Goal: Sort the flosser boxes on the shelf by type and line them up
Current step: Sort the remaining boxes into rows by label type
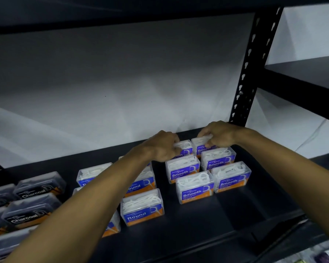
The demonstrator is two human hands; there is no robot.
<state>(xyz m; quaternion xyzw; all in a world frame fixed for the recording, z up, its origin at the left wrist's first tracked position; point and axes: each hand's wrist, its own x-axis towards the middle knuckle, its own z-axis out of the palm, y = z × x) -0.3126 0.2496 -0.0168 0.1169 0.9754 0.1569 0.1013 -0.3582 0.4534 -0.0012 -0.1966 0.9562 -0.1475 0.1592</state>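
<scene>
Our left hand (164,146) grips the far-left Smooth box (184,149); our right hand (217,134) grips the far-right Smooth box (202,146) beside it. Four more Smooth boxes (195,186) line up nearer on the shelf (207,224), Round boxes (141,209) left, Charcoal boxes (31,210) far left.

Smooth flosser boxes (195,186): clear glossy plastic, blue-and-orange printed paper labels. Round flosser boxes (141,209): same clear plastic. Charcoal flosser boxes (31,211): smoky translucent plastic, black labels. Shelf (198,224): matt black, smooth. Upright post (245,76): black painted metal, punched slots. Backing wall (122,82): matt white.
</scene>
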